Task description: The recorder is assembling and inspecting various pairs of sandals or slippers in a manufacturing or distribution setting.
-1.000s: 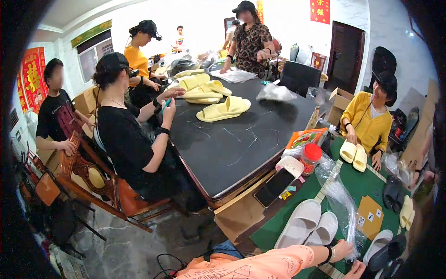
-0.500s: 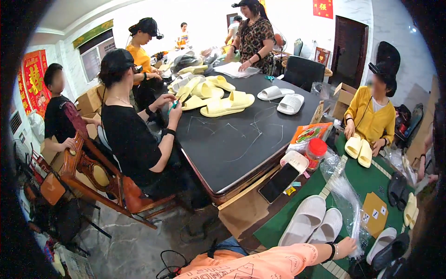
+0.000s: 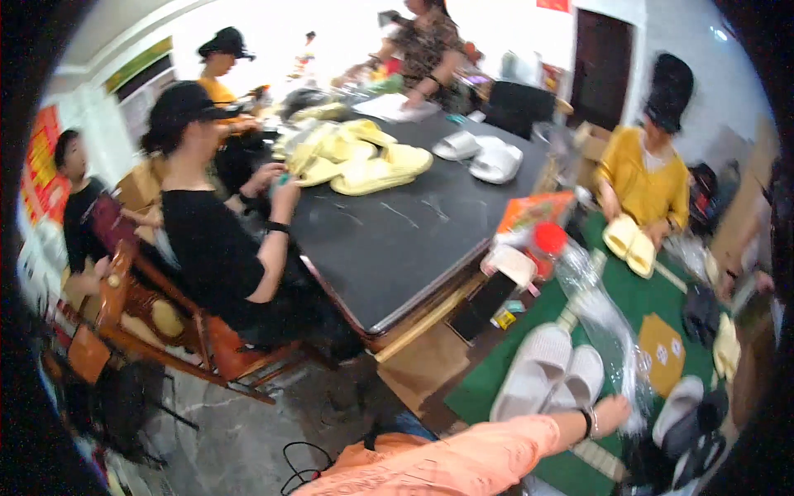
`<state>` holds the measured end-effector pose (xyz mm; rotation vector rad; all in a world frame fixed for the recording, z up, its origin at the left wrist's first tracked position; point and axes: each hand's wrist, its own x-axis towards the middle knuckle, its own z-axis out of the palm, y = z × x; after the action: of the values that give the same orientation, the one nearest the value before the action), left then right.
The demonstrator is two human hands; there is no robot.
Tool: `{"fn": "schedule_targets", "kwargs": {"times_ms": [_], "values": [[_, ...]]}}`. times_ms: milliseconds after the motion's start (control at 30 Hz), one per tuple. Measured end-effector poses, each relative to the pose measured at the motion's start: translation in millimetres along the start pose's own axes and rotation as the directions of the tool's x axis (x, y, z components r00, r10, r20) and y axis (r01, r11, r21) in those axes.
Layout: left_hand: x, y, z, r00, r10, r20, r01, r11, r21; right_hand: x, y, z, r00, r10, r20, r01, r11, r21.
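My left hand (image 3: 610,416) is right at the near end of the long clear plastic (image 3: 610,322), fingers curled in close against it, and there's blur just there, so whether they're truly pinching or only resting on it, I can't tell. Here's how it lies: the plastic runs away from my fingertips over the green tabletop (image 3: 488,376), long axis slanting up and to the left in my view, far end close by the red-lidded jar (image 3: 549,238). So I'm at one tip of it, nearly its whole length out beyond my knuckles! And it's the left that's on the spot; my right hand is out of view, so I can't call its grip at all. Left of the plastic, the pale grey slippers (image 3: 529,384) lie side by side, my orange sleeve (image 3: 463,453) crossing in front of their near ends. Over on the right, a flat brown card (image 3: 661,351), just beside that clear length, then dark slippers (image 3: 693,438) past it, lower down.
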<state>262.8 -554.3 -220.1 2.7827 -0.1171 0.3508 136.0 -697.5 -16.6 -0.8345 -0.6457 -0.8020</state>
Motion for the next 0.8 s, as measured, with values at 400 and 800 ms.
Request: {"fn": "schedule_targets", "kwargs": {"times_ms": [400,800], "values": [[-10.8,-20.7,-50.8,0.998,0.046,0.044,-0.036,0.978,-0.203,19.5,-94.2,-9.0,0.918,0.387,0.084,-0.387,0.832,0.398],[-80.6,-15.2,-154.2,0.988,-0.105,0.112,0.135,0.250,-0.959,-62.5,62.8,21.9,0.384,0.919,0.085,-0.841,0.386,-0.380]]}}
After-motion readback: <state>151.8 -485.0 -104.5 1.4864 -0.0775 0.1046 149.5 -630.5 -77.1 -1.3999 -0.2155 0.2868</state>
